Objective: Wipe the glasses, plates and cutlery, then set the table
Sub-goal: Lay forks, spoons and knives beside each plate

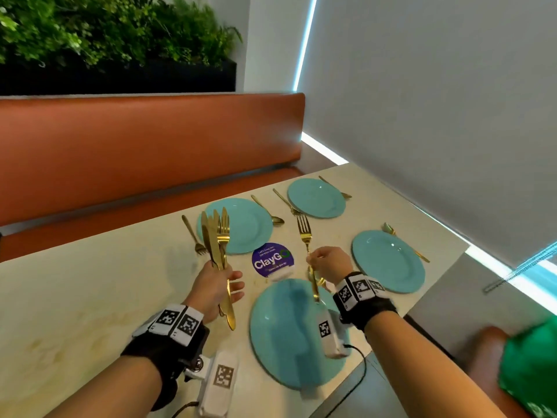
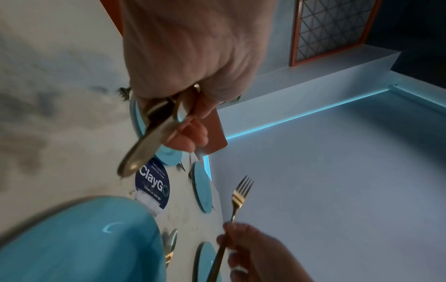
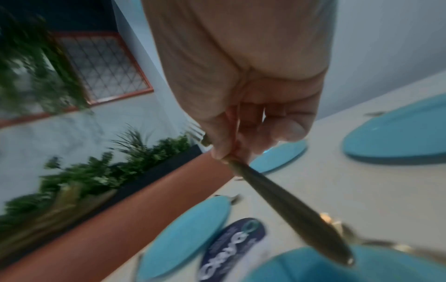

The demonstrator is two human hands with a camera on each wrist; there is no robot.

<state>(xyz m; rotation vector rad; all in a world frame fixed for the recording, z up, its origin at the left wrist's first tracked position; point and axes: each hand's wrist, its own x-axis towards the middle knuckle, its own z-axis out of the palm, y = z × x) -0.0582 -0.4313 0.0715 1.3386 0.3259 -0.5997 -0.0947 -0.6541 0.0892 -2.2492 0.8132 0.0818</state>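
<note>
- The table is pale and marbled, and carries four blue plates: the near plate at the near edge, the right plate toward the right edge, the far plate near the far right corner, and the left plate toward the far edge.
- A round dark "ClayGo" sticker lies between the near plate and the left plate.
- Gold cutlery already lies beside the plates: a small fork left of the left plate, a spoon on its right, and further pieces flanking the far plate and the right plate.
- An orange bench runs along the far edge, with green plants above it.
- The left hand is raised over the table left of the near plate, fingers and thumb wrapped round a bundle of gold cutlery, knives and forks pointing up and away.
- The right hand hovers over the far rim of the near plate, thumb and fingers pinching a single gold fork at mid-handle, tines pointing away, handle end over the near plate.
- Both wrists wear black straps with printed marker blocks.
</note>
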